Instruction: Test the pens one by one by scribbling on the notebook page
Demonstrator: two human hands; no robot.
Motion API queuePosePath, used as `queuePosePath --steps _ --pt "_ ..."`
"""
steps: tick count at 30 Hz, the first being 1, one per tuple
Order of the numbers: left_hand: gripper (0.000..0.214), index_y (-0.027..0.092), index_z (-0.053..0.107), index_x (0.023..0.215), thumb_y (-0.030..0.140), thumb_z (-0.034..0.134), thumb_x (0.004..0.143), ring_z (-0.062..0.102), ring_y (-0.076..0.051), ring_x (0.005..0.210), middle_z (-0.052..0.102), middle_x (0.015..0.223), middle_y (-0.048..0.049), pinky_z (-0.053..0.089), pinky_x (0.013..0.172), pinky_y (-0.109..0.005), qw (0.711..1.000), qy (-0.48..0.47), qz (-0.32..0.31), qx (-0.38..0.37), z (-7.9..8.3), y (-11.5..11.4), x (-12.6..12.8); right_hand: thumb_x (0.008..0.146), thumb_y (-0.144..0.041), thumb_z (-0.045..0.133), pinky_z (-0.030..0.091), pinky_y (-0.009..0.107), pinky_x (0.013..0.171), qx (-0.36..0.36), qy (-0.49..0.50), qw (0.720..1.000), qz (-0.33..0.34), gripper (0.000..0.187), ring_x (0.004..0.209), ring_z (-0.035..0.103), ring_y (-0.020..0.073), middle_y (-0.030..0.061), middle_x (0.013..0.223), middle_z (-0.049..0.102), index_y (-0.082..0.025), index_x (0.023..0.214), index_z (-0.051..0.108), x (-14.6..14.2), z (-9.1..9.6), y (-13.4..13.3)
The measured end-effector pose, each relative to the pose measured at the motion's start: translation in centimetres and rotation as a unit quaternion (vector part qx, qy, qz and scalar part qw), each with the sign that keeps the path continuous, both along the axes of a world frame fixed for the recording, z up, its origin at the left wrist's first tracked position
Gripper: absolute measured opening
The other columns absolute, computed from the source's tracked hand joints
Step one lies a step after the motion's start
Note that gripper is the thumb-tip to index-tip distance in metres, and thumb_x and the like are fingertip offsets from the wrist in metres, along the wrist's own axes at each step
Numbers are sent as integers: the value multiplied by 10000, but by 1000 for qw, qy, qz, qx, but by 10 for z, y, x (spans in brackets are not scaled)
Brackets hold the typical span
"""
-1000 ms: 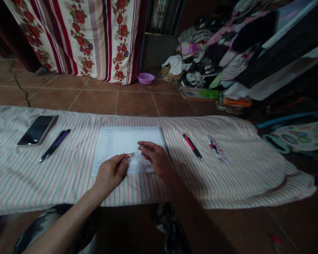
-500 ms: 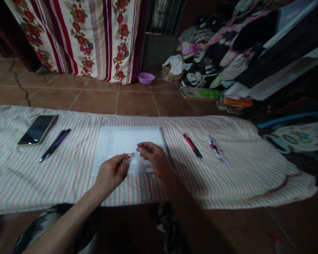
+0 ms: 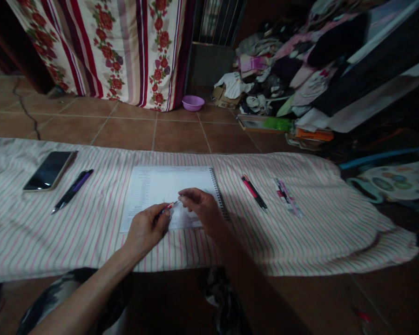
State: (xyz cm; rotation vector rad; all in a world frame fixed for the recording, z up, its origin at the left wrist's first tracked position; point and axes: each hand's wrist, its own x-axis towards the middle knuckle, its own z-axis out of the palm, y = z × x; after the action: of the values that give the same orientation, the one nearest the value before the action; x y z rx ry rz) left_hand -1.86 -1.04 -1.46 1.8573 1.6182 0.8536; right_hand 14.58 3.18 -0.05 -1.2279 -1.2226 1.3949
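My left hand (image 3: 148,228) is closed around a pen (image 3: 168,206) with a dark barrel and an orange-red part, held over the notebook. The fingers of my right hand (image 3: 200,204) pinch the pen's thin, pale end, which points up and to the right. Exactly what that end piece is cannot be made out. Below both hands lies an open spiral notebook (image 3: 174,179), its coil on the right side and printed lines along its left. My wrists cover part of its lower edge.
The striped cloth (image 3: 101,242) also carries a phone (image 3: 49,171), dark and purple pens (image 3: 73,190), red and black pens (image 3: 253,192), and a small clear packet (image 3: 287,197). Beyond are a purple basin (image 3: 193,103), a floral curtain (image 3: 129,51) and piled clothes (image 3: 275,60).
My right hand has shifted slightly left, toward my left hand, so less of the pen's thin end shows between them. My left hand stays nearly still.
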Motion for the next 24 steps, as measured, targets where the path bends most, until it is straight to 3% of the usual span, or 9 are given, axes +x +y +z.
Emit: queuePosePath --steps 7,17,24 --pt "395 160 653 1071 403 433 851 651 -185 635 715 752 -61 496 551 -268 1000 -3 2 -19 0 0 0 641 -299 658 368 198 475 33 -14 999 -7 189 547 465 83 -19 643 600 -191 795 680 -2 -14 2" --pt "381 159 655 1063 395 444 852 658 -195 703 720 838 -76 498 600 -282 1000 -9 0 -24 0 1 0 661 -279 637 394 212 531 51 -36 998 15 164 591 528 94 -12 683 637 -193 794 679 -3 -9 0" --pt "400 157 648 1075 412 433 856 651 -185 647 716 776 -71 489 559 -268 999 -19 0 -38 0 0 0 690 -261 605 431 230 583 84 -59 994 27 150 628 565 109 -7 700 654 -201 805 680 -3 -12 0"
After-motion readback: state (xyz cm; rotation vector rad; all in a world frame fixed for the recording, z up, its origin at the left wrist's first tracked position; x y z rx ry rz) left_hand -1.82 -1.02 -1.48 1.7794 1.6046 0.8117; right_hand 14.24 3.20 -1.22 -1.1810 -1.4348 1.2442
